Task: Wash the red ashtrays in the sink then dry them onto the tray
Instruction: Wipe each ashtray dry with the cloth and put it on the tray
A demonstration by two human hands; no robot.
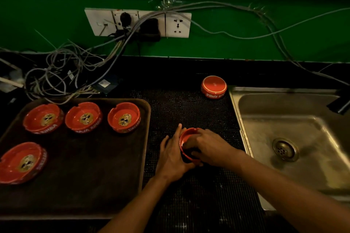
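Both hands hold red ashtray (186,138) over black mesh mat (189,111), between tray (94,176) and sink (284,138). Left hand (173,157) cups outer wall, steadying; right hand (210,147) fingers curl inside bowl, likely wiping dry. Four ashtrays sit on tray.

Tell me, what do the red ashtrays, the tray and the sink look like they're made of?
Red ashtrays: probably glazed ceramic or glass, going by the glossy printed surface. Tray: likely plastic or fibreglass, being dark, matte brown with a thin raised rim. Sink: stainless steel, dull grey metal with soft reflections.
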